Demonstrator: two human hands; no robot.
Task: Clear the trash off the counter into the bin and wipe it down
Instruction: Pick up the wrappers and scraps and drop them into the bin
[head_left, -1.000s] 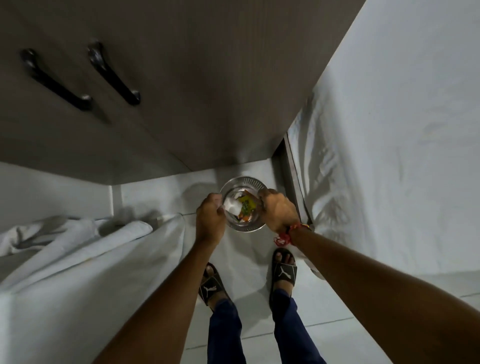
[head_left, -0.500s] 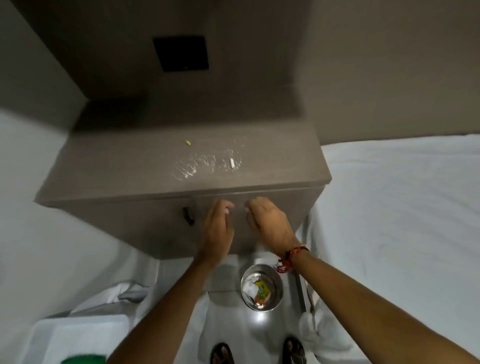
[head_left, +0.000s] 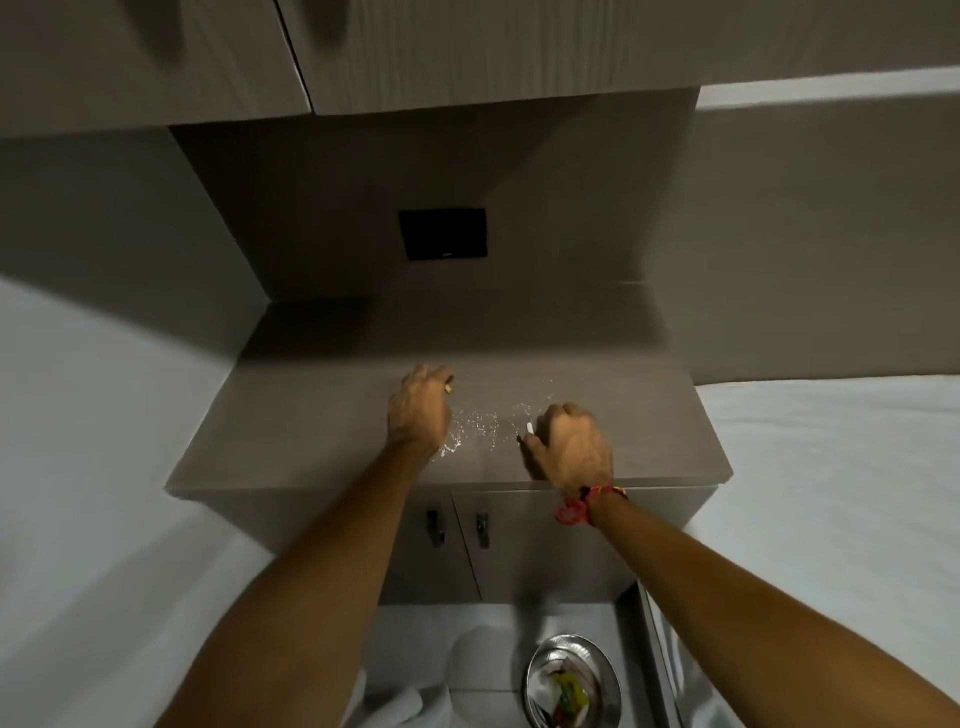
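Bin (head_left: 574, 680) stands on the floor nearest you, wrappers inside. On the counter (head_left: 322, 415), your right hand (head_left: 571, 447) curls around a small white scrap (head_left: 529, 427); farther back, your left hand (head_left: 421, 410) pinches a tan crumb (head_left: 449, 388), spilled droplets (head_left: 480, 423) between them.

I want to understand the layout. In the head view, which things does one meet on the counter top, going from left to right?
left hand → small tan scrap at its fingertips → scattered white crumbs → small white piece → right hand, all on the counter.
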